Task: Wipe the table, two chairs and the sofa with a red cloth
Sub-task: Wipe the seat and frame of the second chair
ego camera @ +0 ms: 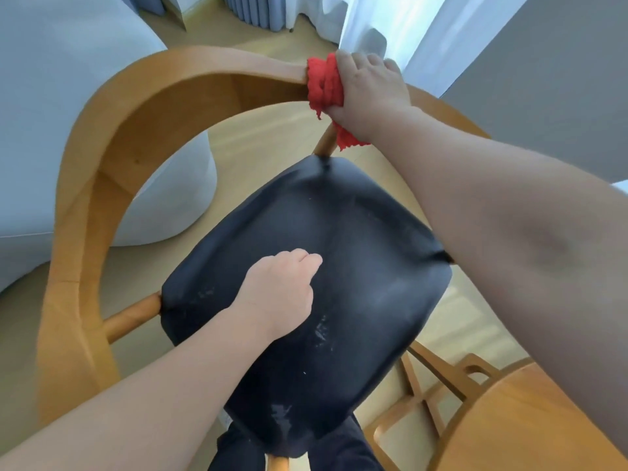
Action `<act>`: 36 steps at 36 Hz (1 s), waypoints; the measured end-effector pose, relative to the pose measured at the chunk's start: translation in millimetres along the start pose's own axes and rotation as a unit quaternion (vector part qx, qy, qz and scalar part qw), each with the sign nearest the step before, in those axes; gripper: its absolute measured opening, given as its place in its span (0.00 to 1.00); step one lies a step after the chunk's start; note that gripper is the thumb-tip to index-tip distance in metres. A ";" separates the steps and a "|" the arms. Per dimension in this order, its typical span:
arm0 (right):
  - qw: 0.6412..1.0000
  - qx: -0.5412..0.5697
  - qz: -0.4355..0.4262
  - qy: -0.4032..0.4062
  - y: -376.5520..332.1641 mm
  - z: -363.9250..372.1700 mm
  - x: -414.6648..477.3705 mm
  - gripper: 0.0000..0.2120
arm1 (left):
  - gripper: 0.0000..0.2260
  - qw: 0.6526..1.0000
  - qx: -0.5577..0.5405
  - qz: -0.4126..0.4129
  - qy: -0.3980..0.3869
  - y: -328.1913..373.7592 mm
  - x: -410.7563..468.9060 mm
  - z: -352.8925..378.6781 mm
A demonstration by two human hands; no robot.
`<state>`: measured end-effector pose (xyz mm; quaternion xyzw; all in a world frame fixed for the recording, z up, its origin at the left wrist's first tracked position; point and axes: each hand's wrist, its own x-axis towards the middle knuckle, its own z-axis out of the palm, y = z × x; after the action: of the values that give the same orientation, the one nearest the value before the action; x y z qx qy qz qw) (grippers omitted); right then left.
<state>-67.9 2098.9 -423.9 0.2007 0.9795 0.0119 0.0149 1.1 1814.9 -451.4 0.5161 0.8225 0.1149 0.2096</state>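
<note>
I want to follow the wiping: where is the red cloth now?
In the head view, upper right of centre: the right hand grips the cloth against the chair's curved back rail, above the black seat.

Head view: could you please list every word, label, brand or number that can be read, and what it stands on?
None: no text shows on the chair, its seat, the cloth, the sofa or the table.
The pale marks on the seat are scuffs, not letters.
</note>
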 end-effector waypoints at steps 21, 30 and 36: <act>0.994 -0.010 0.104 -0.016 59.6 7.9 -79.8 0.42 | 0.16 0.999 -0.012 0.017 -0.024 26.3 13.1 -2.7; 0.988 -0.038 0.149 -0.033 76.9 6.2 -115.2 0.42 | 0.13 0.999 -0.003 0.039 -0.032 39.3 13.7 2.3; 0.983 -0.049 0.172 -0.049 88.6 2.7 -142.5 0.42 | 0.14 0.998 0.001 0.049 -0.037 53.0 15.7 2.5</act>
<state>98.0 2124.3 -420.5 0.3652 0.9268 0.0527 0.0702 38.7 1852.2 -435.6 0.5595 0.7883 0.1056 0.2334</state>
